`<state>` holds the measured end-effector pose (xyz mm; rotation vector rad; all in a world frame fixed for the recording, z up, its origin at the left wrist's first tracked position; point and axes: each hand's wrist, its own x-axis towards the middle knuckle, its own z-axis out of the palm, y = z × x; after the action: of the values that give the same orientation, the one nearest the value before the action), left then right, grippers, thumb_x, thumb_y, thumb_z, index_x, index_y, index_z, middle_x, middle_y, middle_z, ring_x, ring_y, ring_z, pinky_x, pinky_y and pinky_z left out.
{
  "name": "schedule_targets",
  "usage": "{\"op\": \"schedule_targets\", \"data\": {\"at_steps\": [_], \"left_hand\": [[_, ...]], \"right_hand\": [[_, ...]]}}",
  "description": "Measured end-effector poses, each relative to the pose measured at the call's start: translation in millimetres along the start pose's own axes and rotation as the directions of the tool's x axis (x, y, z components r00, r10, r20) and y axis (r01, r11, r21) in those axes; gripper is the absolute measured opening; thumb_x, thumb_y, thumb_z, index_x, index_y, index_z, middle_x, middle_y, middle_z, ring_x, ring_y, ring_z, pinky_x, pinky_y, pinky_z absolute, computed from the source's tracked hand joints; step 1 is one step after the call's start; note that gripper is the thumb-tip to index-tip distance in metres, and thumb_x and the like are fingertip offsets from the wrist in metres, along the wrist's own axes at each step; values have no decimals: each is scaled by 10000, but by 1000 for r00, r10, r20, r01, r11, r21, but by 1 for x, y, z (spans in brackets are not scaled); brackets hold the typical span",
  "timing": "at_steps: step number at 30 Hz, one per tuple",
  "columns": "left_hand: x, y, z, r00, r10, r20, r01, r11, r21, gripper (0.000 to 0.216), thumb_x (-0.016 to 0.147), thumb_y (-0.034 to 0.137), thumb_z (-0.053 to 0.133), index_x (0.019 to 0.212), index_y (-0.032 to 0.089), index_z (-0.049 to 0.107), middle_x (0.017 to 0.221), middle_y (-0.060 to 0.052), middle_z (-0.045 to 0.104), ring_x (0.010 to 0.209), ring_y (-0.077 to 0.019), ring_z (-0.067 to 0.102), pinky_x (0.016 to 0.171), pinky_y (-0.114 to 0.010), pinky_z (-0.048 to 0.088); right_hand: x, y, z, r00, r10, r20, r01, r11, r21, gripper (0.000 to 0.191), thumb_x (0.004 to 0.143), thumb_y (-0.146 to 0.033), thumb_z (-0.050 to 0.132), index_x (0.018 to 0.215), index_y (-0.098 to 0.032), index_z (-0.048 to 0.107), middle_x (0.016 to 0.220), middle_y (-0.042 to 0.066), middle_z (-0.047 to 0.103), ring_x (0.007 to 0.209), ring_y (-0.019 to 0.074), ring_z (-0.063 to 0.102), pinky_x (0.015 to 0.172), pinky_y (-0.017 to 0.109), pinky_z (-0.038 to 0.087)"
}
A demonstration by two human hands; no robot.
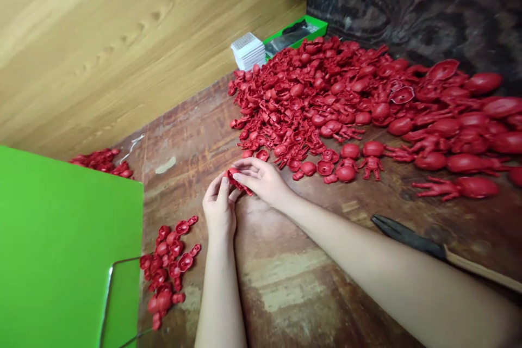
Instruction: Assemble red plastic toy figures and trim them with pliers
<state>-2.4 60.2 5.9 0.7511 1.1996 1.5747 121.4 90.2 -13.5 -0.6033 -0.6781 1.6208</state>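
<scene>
Between both hands is a small red plastic doll figure (234,176), with a hollow, cup-like part facing up. My left hand (219,198) pinches it from the left with thumb and fingers. From the right, my right hand (261,178) grips the same figure, its thumb on top. The fingers cover much of the piece, so I cannot tell whether its parts are joined. Just beyond the hands spreads a large heap of red doll parts (302,98), with heads, bodies and hollow halves. A few small figures (372,160) lie at its near edge.
Pliers (408,236) lie right of my right forearm. A smaller group of red pieces (169,261) sits left, beside a green box (69,244) with a wire handle. A white card stack (248,51) and green tray (322,26) stand behind the heap, near a wooden wall (122,38).
</scene>
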Motion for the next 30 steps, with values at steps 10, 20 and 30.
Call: {"op": "schedule_targets", "data": {"at_steps": [10, 20, 30], "left_hand": [[0, 3, 2, 1000, -24, 9, 24, 1000, -8, 488, 617, 459, 1043, 983, 204, 844, 898, -44, 842, 712, -124, 770, 811, -300, 672], [0, 2, 1, 999, -24, 26, 24, 1000, 0, 454, 672, 453, 1020, 1003, 194, 847, 1000, -76, 865, 802, -160, 812, 899, -338, 665], [-3, 3, 7, 1000, 5, 4, -5, 1000, 18, 465, 635, 473, 1036, 962, 192, 863, 959, -53, 865, 726, -135, 795, 864, -301, 678]], "right_hand": [[5, 3, -10, 1000, 20, 5, -20, 1000, -8, 486, 765, -558, 928, 1101, -237, 787, 1088, 52, 839, 1062, 217, 782, 1091, 410, 583], [2, 0, -11, 998, 15, 60, -12, 998, -54, 456, 764, -514, 936, 1103, -240, 799, 1057, 48, 846, 1034, 219, 784, 1010, 386, 623], [4, -3, -14, 997, 19, 75, -11, 995, -104, 446, 748, -468, 938, 1100, -227, 810, 1058, 56, 856, 1030, 229, 792, 992, 400, 645]]}}
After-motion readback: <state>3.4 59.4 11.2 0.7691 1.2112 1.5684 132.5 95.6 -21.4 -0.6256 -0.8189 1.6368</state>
